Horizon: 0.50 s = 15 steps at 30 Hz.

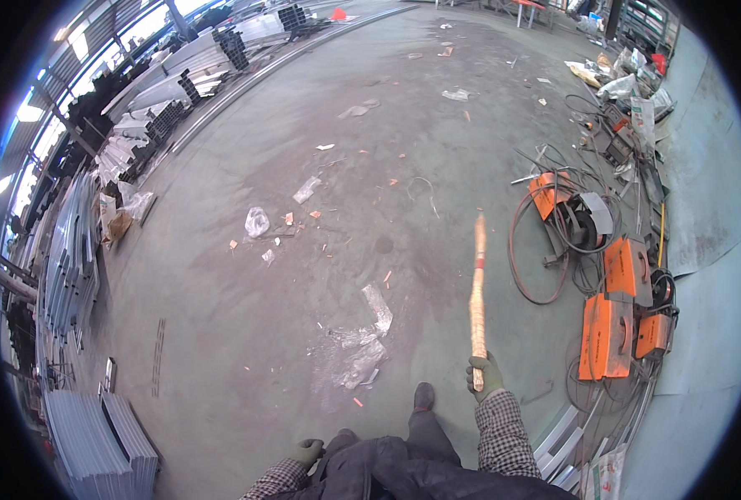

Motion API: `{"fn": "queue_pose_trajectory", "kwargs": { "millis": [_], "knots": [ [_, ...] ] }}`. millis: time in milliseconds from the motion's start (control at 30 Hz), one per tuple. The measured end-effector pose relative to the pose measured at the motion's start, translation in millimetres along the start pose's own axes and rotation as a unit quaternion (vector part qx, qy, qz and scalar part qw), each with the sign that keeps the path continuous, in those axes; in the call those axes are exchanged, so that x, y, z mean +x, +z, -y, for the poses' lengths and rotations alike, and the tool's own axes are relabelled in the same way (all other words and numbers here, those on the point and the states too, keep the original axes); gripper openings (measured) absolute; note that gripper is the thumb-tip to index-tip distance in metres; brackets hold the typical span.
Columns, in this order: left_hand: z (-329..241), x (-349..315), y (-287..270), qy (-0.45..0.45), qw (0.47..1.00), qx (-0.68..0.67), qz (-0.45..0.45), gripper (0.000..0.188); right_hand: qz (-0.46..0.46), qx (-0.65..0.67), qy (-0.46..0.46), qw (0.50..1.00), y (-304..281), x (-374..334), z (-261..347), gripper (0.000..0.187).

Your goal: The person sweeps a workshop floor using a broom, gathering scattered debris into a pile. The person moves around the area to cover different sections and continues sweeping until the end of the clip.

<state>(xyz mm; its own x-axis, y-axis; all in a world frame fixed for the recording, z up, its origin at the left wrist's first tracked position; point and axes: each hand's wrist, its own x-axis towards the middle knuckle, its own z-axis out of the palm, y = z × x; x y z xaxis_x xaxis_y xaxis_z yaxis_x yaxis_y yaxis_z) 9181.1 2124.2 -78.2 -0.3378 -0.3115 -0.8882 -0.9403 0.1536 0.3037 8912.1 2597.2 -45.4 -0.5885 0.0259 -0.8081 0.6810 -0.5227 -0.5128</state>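
My right hand (486, 377), in a green-grey work glove, is closed round the near end of a long, pale wooden stick (477, 308). The stick points away from me over the floor, slightly crooked, with a reddish band near its far end. My left hand (306, 451), gloved alike, hangs low beside my left leg. Its fingers look loosely curled, and nothing shows in them. Ahead of my feet lies crumpled clear plastic film (362, 358), left of the stick.
Orange welding machines (606, 337) with looped cables (516, 267) line the right side by a pale wall (708, 333). Metal profiles (95, 442) are stacked along the left. Plastic scraps (257, 222) and small orange bits dot the grey floor (220, 333). Sacks (616, 87) lie at the far right.
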Motion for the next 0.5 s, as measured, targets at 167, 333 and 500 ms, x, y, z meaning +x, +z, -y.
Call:
{"fn": "queue_pose_trajectory", "kwargs": {
  "millis": [167,333,500],
  "knots": [
    [14.5,-20.9,13.1,-0.063,0.996,-0.034,-0.052,0.044,-0.168,-0.019,-0.094,0.981,-53.8,46.4,-16.4,0.046],
    [39.2,-64.5,46.1,-0.101,0.986,-0.106,-0.077,0.043,-0.176,0.0,0.096,0.98,-110.3,143.4,-5.1,0.024],
    [63.8,-102.9,78.0,-0.14,0.976,-0.152,-0.066,0.044,-0.206,-0.032,0.167,0.964,-35.9,160.4,-52.3,0.035]
  ]
}}
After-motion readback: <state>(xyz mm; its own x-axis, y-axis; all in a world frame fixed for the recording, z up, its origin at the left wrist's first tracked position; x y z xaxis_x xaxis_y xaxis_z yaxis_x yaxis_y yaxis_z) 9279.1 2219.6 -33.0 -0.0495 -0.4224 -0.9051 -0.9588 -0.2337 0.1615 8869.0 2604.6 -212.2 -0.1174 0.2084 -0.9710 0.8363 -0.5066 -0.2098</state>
